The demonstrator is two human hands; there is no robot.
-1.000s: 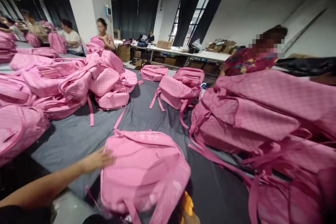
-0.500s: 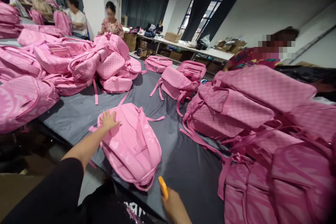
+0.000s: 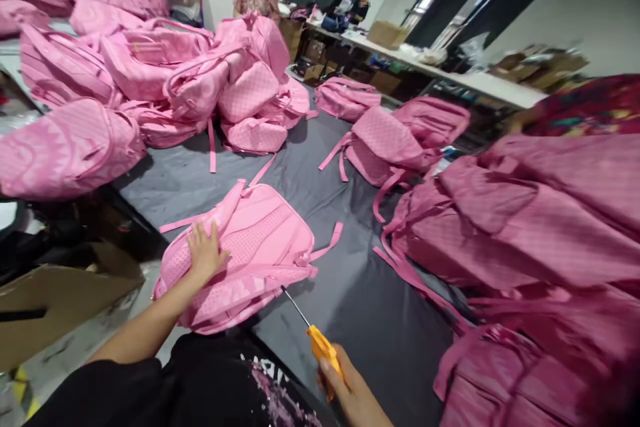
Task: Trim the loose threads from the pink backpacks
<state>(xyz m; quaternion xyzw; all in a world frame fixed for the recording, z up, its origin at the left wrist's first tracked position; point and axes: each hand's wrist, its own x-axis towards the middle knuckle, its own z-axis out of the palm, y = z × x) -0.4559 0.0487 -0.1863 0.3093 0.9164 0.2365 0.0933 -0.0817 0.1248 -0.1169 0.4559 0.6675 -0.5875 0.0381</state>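
Pink bags are lying heaped around the dark worktop (image 3: pixel 350 293); my left hand (image 3: pixel 204 255) is pressing flat, fingers spread, on the pink backpack (image 3: pixel 250 247) at the near edge, while my right hand (image 3: pixel 350 390) is gripping an orange-handled tool (image 3: pixel 320 340)

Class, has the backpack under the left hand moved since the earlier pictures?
Yes. The backpack has turned and now overhangs the near edge of the grey table, under the left hand.
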